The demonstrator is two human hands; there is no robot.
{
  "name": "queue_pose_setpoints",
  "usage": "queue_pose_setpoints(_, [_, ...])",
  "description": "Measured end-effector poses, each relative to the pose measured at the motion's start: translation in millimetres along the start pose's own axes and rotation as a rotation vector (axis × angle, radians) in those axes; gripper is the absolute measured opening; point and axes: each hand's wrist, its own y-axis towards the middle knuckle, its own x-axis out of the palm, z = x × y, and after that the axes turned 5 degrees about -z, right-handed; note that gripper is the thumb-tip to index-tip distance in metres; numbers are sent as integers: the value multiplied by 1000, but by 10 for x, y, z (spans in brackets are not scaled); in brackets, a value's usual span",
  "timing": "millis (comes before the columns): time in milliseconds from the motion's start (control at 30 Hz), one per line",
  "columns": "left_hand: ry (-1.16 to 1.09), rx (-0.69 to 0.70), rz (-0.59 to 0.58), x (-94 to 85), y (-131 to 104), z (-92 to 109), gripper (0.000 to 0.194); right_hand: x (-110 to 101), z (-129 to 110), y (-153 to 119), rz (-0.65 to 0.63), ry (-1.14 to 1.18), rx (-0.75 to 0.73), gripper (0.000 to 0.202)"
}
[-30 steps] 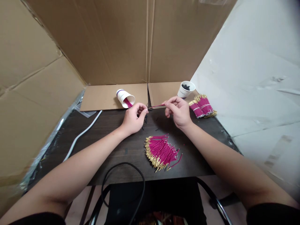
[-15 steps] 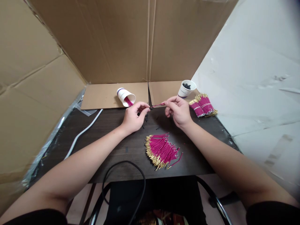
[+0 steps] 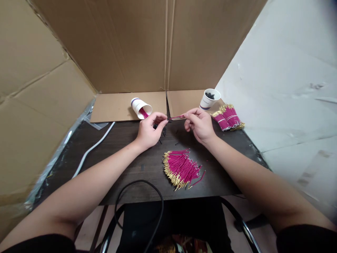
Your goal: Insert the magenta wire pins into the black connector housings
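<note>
Thumb and fingertips of my right hand (image 3: 200, 124) pinch a thin magenta wire (image 3: 177, 117) that points left. My left hand (image 3: 152, 130) is pinched at the wire's left end, with a tiny dark piece at its fingertips, too small to make out well. Small black pieces (image 3: 164, 132) lie on the dark table beside my left hand. Nearer to me a fanned pile of magenta wires (image 3: 181, 168) with gold ends rests on the table. Behind my left hand a paper cup (image 3: 137, 106) lies on its side with magenta wires inside.
An upright paper cup (image 3: 206, 102) of black pieces stands at the back right, beside banded wire bundles (image 3: 228, 117). Cardboard (image 3: 113, 107) lines the back. A white cable (image 3: 92, 149) crosses the left side; a black cable (image 3: 139, 182) loops at the front edge.
Both hands have barely moved; the wire between them still points left, and its left end sits slightly higher by my left fingertips.
</note>
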Motion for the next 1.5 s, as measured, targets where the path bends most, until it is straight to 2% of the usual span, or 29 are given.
queue_pose_setpoints(367, [-17, -24, -10, 5, 1, 45, 20, 13, -16, -10, -16, 28, 36, 53])
queue_pose_setpoints(933, [13, -24, 4, -2, 7, 74, 19, -16, 16, 5, -48, 29, 57, 55])
queue_pose_setpoints(1500, [25, -22, 11, -8, 7, 96, 17, -33, 9, 13, -45, 24, 53, 49])
